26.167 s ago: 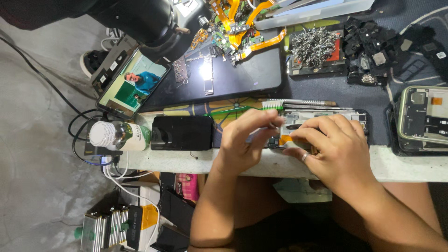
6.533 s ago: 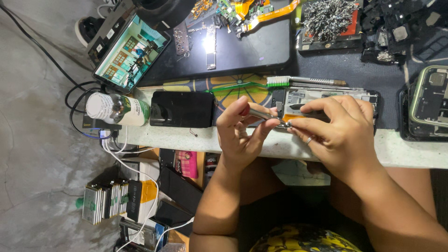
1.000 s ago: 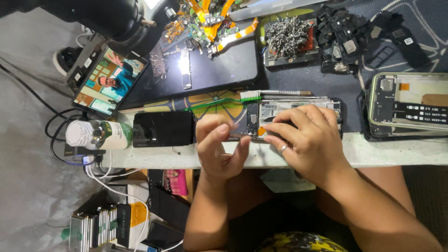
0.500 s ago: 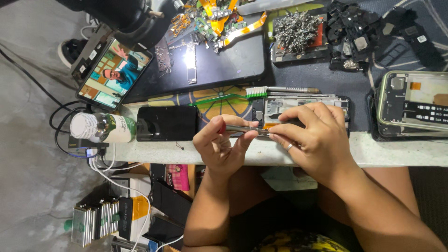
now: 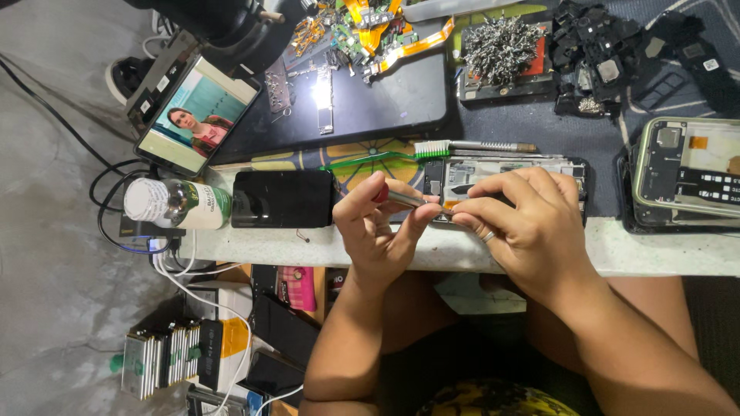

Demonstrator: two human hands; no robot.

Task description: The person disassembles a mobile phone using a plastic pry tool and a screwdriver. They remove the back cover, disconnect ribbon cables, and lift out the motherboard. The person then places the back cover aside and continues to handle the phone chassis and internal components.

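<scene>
My left hand [image 5: 378, 231] pinches a slim metal tool [image 5: 407, 200] with a red end between thumb and fingers, its tip aimed at the opened phone [image 5: 501, 173] that lies flat near the front edge of the worktop [image 5: 663, 246], just behind my knuckles. My right hand [image 5: 532, 227] is curled over the phone's lower half, fingertips pressed onto the frame to pin it; it grips nothing loose, only holds the body down. The phone looks light and rigid along its outer frame, but with the back off its insides are exposed, so I judge it fragile in the middle: thin boards, an orange flex strip near my fingers, small connectors that would likely tear or bend under a careless push. The safest hold seems to be the metal rim and the corners, pressing down rather than squeezing across. The tool is thin and smooth (probably slippery between fingers), so I keep it close to the tip for control. A green-handled brush [image 5: 385, 158] lies just behind the phone, a black phone [image 5: 283, 198] rests face up to the left beside a white bottle [image 5: 177, 204], and another stripped phone frame [image 5: 686, 173] sits well to the right. A propped phone with a lit screen [image 5: 196, 115] stands at the far left.
</scene>
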